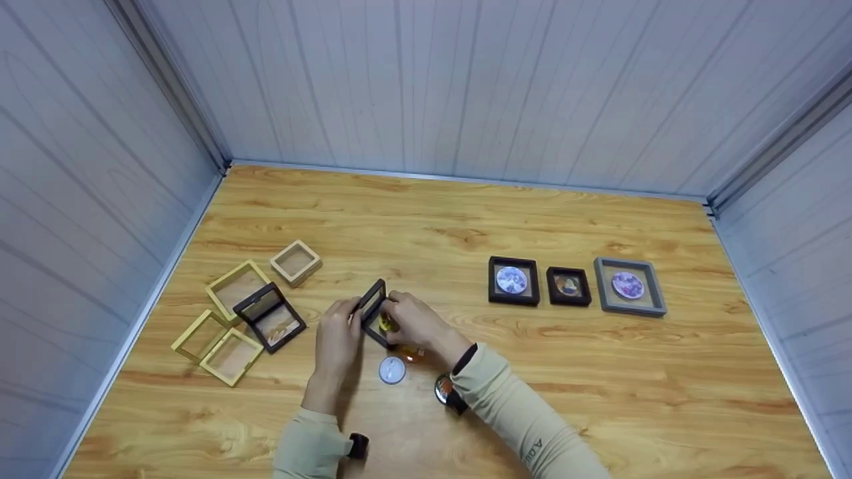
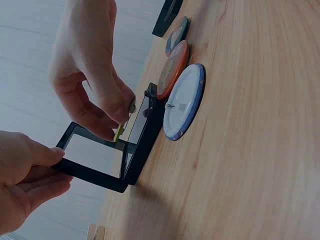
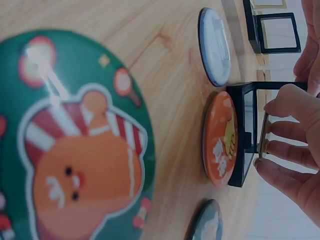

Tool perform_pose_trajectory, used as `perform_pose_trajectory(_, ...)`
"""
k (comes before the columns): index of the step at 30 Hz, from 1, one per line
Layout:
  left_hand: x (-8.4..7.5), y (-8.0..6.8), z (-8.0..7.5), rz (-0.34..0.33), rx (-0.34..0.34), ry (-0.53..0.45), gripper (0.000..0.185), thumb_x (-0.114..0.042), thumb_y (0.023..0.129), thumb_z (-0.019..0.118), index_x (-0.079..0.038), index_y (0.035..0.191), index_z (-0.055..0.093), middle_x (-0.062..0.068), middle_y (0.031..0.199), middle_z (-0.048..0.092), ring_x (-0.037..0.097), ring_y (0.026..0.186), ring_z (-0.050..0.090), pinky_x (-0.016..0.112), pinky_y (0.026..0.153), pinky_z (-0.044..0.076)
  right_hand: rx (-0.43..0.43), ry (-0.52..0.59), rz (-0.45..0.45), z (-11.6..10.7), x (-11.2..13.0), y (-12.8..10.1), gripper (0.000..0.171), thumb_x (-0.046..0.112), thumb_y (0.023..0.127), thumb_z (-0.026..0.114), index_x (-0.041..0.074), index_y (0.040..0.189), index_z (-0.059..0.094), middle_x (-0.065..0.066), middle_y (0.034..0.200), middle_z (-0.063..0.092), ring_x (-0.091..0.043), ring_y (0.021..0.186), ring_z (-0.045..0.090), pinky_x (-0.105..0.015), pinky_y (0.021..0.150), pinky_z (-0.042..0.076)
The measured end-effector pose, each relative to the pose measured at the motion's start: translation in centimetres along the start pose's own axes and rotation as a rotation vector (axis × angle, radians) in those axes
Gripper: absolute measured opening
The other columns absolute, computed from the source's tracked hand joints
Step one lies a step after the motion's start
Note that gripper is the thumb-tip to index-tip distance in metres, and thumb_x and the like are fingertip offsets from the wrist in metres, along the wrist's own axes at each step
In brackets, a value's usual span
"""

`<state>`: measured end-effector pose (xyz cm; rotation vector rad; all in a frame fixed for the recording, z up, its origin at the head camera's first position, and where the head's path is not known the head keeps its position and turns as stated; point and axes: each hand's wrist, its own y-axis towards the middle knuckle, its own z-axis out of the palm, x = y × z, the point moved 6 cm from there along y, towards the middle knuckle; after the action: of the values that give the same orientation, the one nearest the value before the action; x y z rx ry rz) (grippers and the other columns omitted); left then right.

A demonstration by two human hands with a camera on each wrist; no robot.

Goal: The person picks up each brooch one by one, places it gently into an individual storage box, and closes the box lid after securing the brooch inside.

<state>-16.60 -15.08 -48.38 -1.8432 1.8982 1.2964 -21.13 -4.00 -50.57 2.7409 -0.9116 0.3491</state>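
Observation:
My left hand (image 1: 339, 339) grips the raised lid of a black hinged display frame (image 2: 92, 172), whose base rests on the wooden table. Over the open base, my right hand (image 1: 419, 319) pinches a small badge (image 2: 119, 132) by its edges; a bit of yellow shows on it. Whether the badge touches the clear film is hidden by the fingers. Close by lies a round pin badge (image 1: 392, 370), white back up with its pin showing. An orange badge (image 3: 220, 140) lies face up against the frame. A green badge with a gingerbread figure (image 3: 85, 150) looms near the right wrist camera.
On the left are two yellow frames (image 1: 231, 358), another black frame (image 1: 293, 332) standing open and a small beige frame (image 1: 296, 278). To the right, two black frames (image 1: 491, 283) and a grey frame (image 1: 655, 293) hold round badges. Panel walls (image 1: 426, 86) enclose the table.

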Motion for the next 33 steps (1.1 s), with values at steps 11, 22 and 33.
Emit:
perform_pose_trajectory(11, 0.1, -0.1, 0.1, -0.028, 0.01, -0.019, 0.019, 0.007, 0.077, 0.061, 0.009, 0.095, 0.063, 0.017, 0.089, 0.062, 0.03, 0.085, 0.059, 0.038, 0.076, 0.047, 0.038, -0.068, 0.011, 0.6, 0.3, 0.2, 0.033, 0.022, 0.069, 0.071, 0.006, 0.095, 0.061, -0.004, 0.093, 0.055, -0.018, 0.079, 0.052, -0.025, 0.068, 0.044)
perform_pose_trajectory(22, 0.2, -0.1, 0.1, -0.034, 0.006, -0.016, 0.02, 0.007, 0.076, 0.062, 0.009, 0.096, 0.063, 0.017, 0.089, 0.062, 0.03, 0.085, 0.06, 0.038, 0.076, 0.048, 0.037, -0.07, 0.015, 0.7, 0.0, -0.1, 0.026, 0.022, 0.073, 0.07, 0.01, 0.094, 0.062, -0.002, 0.092, 0.058, -0.017, 0.081, 0.052, -0.025, 0.068, 0.044)
perform_pose_trajectory(33, 0.0, -0.1, 0.1, -0.01, 0.004, 0.009, 0.02, 0.007, 0.076, 0.062, 0.009, 0.096, 0.062, 0.017, 0.089, 0.062, 0.031, 0.084, 0.059, 0.039, 0.076, 0.047, 0.004, 0.088, 0.079, 0.0, -1.3, -1.2, 0.031, 0.026, 0.076, 0.068, 0.007, 0.099, 0.062, -0.003, 0.094, 0.057, -0.016, 0.086, 0.053, -0.025, 0.074, 0.045)
